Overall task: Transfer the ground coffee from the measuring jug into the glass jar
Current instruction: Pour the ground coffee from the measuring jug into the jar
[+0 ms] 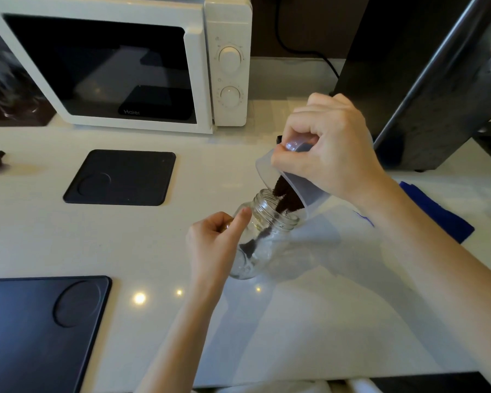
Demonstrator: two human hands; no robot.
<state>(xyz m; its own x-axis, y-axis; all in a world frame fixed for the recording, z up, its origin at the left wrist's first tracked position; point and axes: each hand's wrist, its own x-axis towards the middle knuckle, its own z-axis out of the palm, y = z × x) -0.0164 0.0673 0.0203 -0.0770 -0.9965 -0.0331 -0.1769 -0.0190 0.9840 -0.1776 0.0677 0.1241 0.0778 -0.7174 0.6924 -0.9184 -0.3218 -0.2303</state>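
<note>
While right hand [328,157] grips tilted measuring jug [309,191] — lip over glass jar [262,231] rim | left hand [213,245] clasps jar

Clear glass jar [262,222]; frosted, see-through plastic jug [304,188] – grainy dark coffee [282,194] inside. Glossy pale counter [267,321], matt black mats [119,177], glossy white microwave [227,24].

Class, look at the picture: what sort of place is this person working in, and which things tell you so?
Most likely a home kitchen or coffee corner. A white microwave stands on a pale countertop, and ground coffee is poured from a measuring jug into a glass jar.
</note>
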